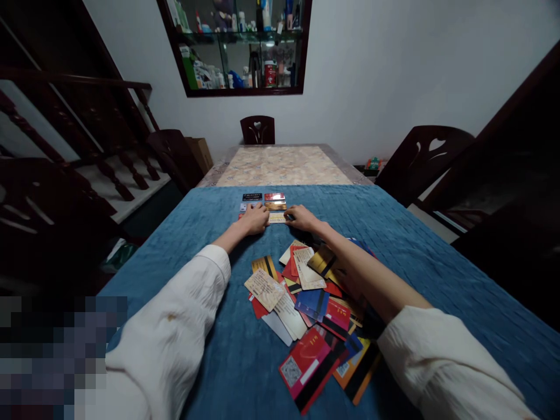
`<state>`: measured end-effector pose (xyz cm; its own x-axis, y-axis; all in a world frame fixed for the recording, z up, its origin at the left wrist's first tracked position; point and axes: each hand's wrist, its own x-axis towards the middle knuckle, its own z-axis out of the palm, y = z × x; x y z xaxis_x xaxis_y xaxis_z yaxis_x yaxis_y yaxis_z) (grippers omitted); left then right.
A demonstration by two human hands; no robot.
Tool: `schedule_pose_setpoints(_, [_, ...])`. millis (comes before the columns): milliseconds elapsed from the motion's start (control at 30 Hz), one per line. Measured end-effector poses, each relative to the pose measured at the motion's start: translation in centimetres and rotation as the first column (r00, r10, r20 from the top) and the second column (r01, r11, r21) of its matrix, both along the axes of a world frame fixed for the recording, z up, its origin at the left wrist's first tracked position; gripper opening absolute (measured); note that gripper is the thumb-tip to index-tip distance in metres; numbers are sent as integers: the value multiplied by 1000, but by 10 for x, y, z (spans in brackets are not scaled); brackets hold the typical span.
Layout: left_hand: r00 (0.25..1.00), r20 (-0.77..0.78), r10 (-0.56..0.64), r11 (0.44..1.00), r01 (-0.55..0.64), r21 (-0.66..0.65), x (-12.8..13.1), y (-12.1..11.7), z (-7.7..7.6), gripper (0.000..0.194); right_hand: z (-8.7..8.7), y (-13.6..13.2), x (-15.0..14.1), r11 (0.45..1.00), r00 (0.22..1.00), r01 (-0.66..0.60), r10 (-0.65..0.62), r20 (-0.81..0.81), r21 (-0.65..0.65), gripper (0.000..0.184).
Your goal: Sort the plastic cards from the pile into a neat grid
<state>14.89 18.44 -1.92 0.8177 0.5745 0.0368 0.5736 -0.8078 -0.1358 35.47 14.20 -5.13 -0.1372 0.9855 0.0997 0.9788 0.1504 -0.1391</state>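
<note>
Both my hands reach forward over the blue cloth. My left hand (256, 220) is at the left end of a cream card (277, 218), fingers bent down against it. My right hand (301, 218) has its thumb and fingers at the card's right end. The card lies flat at the near end of two short columns. Beyond it are a gold card (275, 206), a red card (274, 196), a black card (252, 198) and a pale card (243, 206) partly covered by my left hand. A red edge shows beneath that hand.
A loose pile of overlapping cards (311, 268) lies nearer to me, partly under my right forearm. The blue cloth (175, 245) covers this end of the table; the patterned far end (289, 163) is bare of it. Dark chairs (258, 129) stand around, and a shelf niche (245, 92) is behind.
</note>
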Motion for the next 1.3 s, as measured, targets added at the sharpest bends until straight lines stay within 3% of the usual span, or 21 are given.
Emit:
schedule_pose_setpoints(300, [999,-11,-47,995,48,85,-2,-11,1,25,1,-2,-2,1000,1000,4,-4,-10,9,25])
schedule_pose_setpoints(567, [994,29,-101,989,97,114,-11,-26,0,29,10,-20,-3,999,999,22,-21,-30,43,39])
schedule_pose_setpoints(867, [977,138,-162,985,153,75,-13,-63,9,36,25,-68,4,995,999,-4,8,-34,97,36])
schedule_pose_setpoints(1167, [938,207,-277,960,264,89,0,-118,14,34,22,-129,22,991,998,-46,51,-33,126,31])
schedule_pose_setpoints(1300, [920,221,-325,946,320,60,8,-143,16,33,21,-151,28,992,1000,-13,14,-2,122,32])
